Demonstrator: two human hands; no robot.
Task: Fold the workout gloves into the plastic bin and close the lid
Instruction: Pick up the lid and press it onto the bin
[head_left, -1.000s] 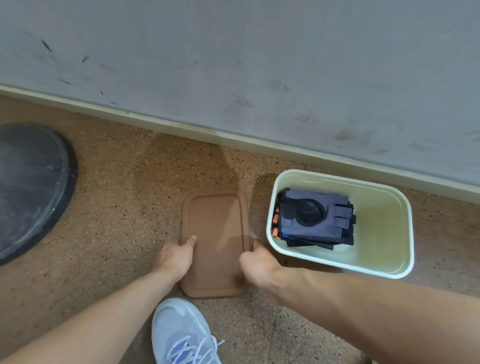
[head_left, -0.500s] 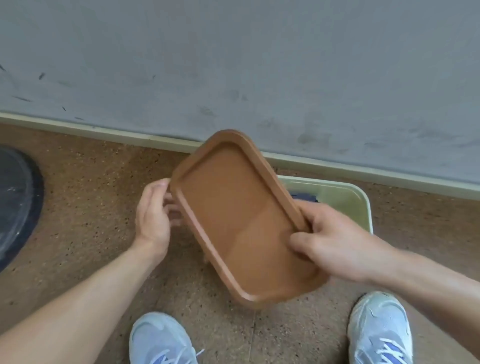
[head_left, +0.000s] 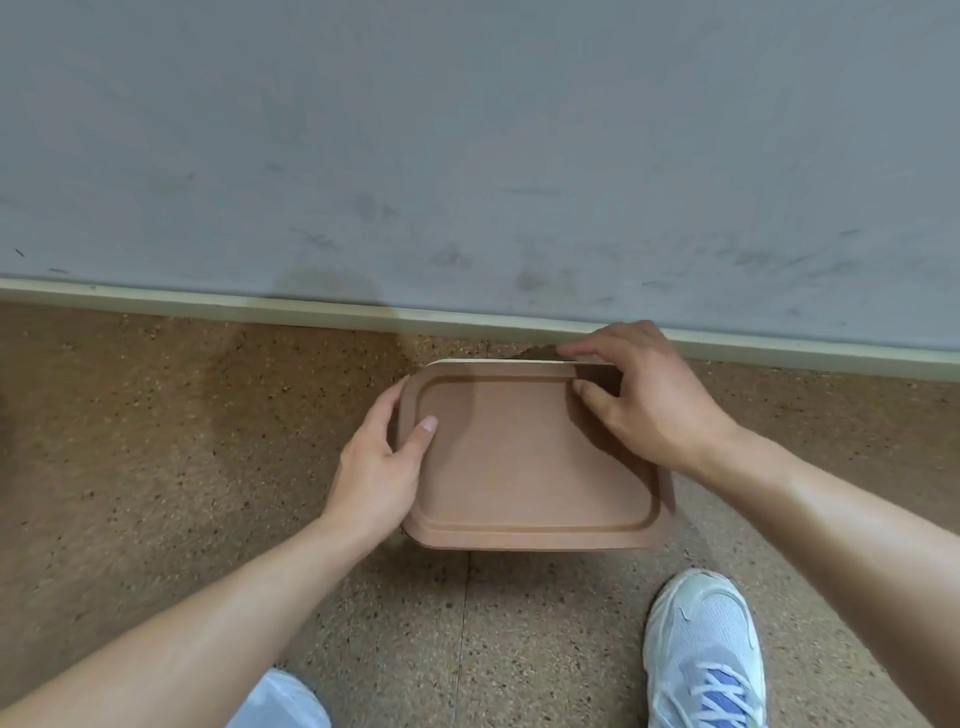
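A brown rectangular lid (head_left: 530, 462) lies flat over the pale plastic bin, whose rim (head_left: 493, 360) shows only as a thin strip at the lid's far edge. My left hand (head_left: 379, 467) grips the lid's left edge, thumb on top. My right hand (head_left: 644, 400) holds the far right corner, fingers curled over the edge. The workout gloves are hidden under the lid.
The bin stands on a speckled brown floor close to a grey wall with a pale baseboard (head_left: 208, 301). My right shoe (head_left: 701, 649) is on the floor near the bin's front right; part of my left shoe (head_left: 280, 701) shows at the bottom.
The lid was lifted off the floor from left of the bin, tilted in both hands, then brought down flat over the bin. The gloves are now covered.
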